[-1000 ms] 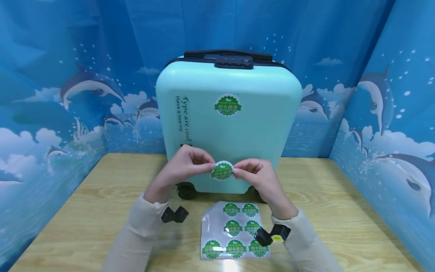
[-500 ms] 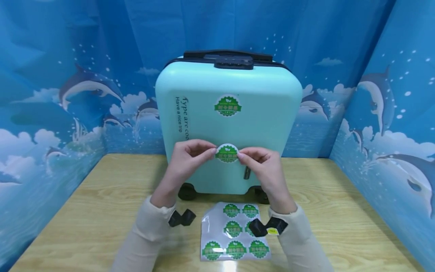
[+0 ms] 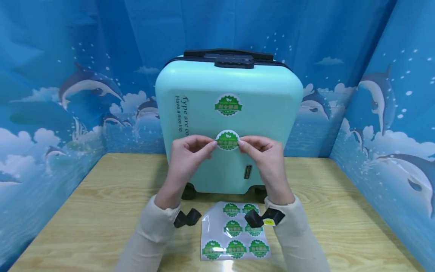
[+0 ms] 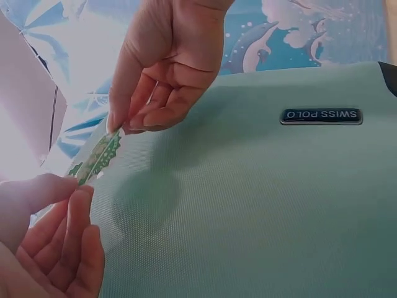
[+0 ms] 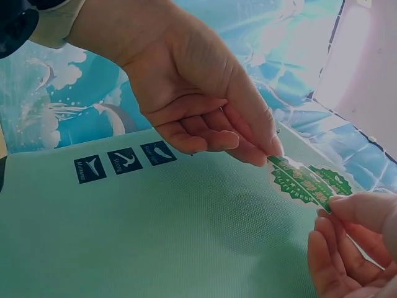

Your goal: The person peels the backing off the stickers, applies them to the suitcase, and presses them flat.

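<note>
At the centre of the head view I hold a round green-and-white sticker (image 3: pixel 227 140) stretched between my two hands, its printed face turned towards me. My left hand (image 3: pixel 185 160) pinches its left edge between thumb and fingers, and my right hand (image 3: pixel 268 160) pinches the right edge the same way, so both grips are narrow and the sticker is all they hold. It sits in front of a mint-green suitcase (image 3: pixel 210 122), which stands upright in the middle of the frame; the left wrist view shows the sticker apart from the textured shell, with a round shadow cast on it. Just above, in the upper centre, a matching sticker (image 3: pixel 228 105) lies flat on the suitcase. Left of my fingers, dark lettering (image 3: pixel 181 113) with the words "Have a nice trip" runs down the shell, and at lower right is a small nameplate (image 3: pixel 248 172), which the left wrist view shows upside down as "SWISS POLO". A black carry handle (image 3: pixel 227 53) tops the case. At the bottom centre, a sticker sheet (image 3: pixel 211 228) with more of the green rounds lies on the wooden tabletop (image 3: pixel 102 211), partly behind the black camera (image 3: pixel 265 218) on my right wrist. A blue dolphin-printed curtain (image 3: pixel 210 22) fills the back and both sides of the frame
</note>
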`<state>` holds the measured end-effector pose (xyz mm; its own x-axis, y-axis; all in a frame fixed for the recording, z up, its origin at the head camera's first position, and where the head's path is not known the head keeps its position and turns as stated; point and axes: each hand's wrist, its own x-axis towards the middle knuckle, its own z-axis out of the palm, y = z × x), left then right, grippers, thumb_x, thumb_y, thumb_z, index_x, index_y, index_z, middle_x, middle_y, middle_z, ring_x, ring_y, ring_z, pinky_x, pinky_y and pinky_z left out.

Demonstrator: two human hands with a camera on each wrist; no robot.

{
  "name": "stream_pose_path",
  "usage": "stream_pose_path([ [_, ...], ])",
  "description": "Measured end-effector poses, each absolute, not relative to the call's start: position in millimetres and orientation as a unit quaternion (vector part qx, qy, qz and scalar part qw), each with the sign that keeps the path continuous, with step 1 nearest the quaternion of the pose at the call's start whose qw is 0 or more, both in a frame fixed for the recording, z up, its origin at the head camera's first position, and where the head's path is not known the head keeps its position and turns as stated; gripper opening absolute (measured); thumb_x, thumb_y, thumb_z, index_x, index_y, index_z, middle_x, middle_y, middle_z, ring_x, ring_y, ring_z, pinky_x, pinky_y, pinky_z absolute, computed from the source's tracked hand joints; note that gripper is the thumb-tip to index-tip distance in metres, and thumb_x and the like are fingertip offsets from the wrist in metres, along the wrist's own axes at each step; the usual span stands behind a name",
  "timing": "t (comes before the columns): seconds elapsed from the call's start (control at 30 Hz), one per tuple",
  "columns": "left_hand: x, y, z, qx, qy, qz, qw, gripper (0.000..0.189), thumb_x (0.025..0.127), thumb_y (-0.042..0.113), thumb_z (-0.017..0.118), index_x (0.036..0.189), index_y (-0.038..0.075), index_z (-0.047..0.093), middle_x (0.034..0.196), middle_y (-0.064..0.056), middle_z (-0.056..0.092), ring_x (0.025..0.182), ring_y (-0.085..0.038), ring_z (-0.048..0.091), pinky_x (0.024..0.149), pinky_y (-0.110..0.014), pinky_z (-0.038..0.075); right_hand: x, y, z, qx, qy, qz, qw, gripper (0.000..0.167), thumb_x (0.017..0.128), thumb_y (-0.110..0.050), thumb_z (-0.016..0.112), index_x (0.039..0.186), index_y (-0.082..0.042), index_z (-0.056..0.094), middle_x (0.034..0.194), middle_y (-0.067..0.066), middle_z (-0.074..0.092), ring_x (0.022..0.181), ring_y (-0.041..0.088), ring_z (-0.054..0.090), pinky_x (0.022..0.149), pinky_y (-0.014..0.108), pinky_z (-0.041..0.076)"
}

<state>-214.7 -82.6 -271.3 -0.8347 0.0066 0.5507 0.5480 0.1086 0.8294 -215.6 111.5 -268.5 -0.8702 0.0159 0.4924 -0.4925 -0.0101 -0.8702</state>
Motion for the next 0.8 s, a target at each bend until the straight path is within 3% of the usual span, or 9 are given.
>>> stream_pose_path([
  [0.23, -213.7, -80.3, -267.4, -0.164, -0.711, -0.643, 0.234, 0.013, 0.082, 0.017, 0.074, 0.087, 0.005, 0.073, 0.082, -0.005, 0.070, 0.062, -0.017, 0.061, 0.058, -0.027, 0.054, -217.7, 106.8, -263.5, 0.183, -0.675, 0.685, 0.204, 0.016, 0.081, -0.015, 0.075, 0.090, -0.001, 0.073, 0.076, 0.000, 0.071, 0.070, 0.017, 0.064, 0.070, 0.032, 0.056],
  [0.47, -212.0, -78.2, -264.7, -0.145, -0.718, -0.634, 0.248, 0.011, 0.082, 0.018, 0.074, 0.086, 0.007, 0.074, 0.081, -0.003, 0.070, 0.057, -0.018, 0.055, 0.051, -0.023, 0.046, -217.1, 104.5, -262.5, 0.179, -0.677, 0.677, 0.225, 0.019, 0.081, -0.017, 0.075, 0.092, -0.001, 0.073, 0.078, 0.001, 0.071, 0.071, 0.019, 0.065, 0.070, 0.032, 0.056],
  [0.8, -214.2, -73.6, -261.3, -0.141, -0.715, -0.627, 0.274, 0.012, 0.082, 0.020, 0.074, 0.086, 0.008, 0.074, 0.082, -0.002, 0.071, 0.061, -0.017, 0.056, 0.054, -0.024, 0.048, -218.4, 99.8, -259.9, 0.169, -0.688, 0.650, 0.274, 0.022, 0.080, -0.020, 0.076, 0.091, -0.001, 0.073, 0.077, -0.001, 0.071, 0.068, 0.017, 0.065, 0.066, 0.029, 0.056],
])
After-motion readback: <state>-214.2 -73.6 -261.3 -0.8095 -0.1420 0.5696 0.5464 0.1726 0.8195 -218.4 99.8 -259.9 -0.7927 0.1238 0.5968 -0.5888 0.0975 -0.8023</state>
